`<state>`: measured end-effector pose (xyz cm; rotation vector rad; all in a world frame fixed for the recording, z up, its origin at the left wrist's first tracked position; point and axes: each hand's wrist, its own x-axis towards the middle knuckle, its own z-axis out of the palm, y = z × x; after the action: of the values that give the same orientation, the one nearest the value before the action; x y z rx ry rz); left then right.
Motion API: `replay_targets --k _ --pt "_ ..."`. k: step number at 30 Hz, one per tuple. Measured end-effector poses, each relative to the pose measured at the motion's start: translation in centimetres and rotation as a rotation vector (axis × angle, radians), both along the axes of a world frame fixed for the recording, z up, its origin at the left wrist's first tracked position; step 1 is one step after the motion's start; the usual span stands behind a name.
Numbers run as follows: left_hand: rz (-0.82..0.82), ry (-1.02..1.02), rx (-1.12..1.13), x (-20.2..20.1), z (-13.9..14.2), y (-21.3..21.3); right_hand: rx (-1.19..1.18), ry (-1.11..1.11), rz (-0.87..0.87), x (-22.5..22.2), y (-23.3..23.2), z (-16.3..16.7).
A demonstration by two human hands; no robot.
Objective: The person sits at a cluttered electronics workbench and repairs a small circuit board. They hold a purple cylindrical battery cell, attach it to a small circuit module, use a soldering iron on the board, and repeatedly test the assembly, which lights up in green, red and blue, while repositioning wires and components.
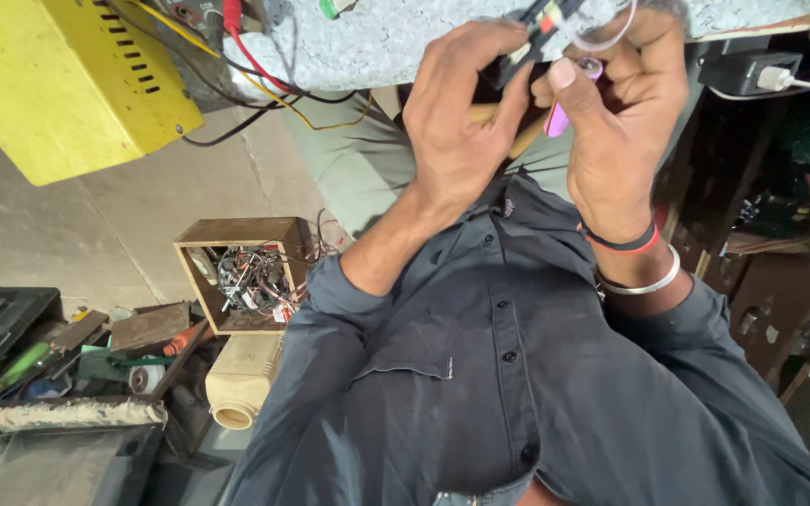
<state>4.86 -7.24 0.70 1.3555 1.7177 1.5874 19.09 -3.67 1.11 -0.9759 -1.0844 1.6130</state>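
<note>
Black and small, with wires attached: holds a connector [541,23] up against the bench [405,47] edge, pinched between both hands. Left hand [457,122] with fingers curled, thumb and forefinger closed on the connector's lower side. Right hand [625,122] clenched around a pink piece [558,117] and a thin white wire [611,37] looping off the connector, thumb pressed toward the left thumb. Tan handle [517,126] crossing behind the hands, gripped by one or the other; cannot tell which, its tip hidden.

Likely troubles, judging from this grip:
- Could slip out of the pinch, being so small and held by fingertips alone, and drop toward the lap or floor.
- Could strain or snap the white wire if pulled while bent this tightly.
- Could jab a finger with the hidden tool tip, so close to both thumbs.
- Could snag the red and yellow leads [255,61] hanging from the bench just beside the left hand, tugging the yellow box [58,84] they run toward.

Well apart, down on the floor: a wooden box [250,281] stuffed with tangled wires.
</note>
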Motion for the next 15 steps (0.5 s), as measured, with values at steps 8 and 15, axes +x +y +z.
replay_targets --k 8,15 --pt "-0.066 -0.216 -0.103 0.3 0.6 -0.4 -0.389 0.347 0.118 1.4 0.9 0.4" --pt "-0.044 -0.322 -0.058 0.6 -0.2 -0.5 -0.315 0.246 0.126 1.7 0.8 2.2"
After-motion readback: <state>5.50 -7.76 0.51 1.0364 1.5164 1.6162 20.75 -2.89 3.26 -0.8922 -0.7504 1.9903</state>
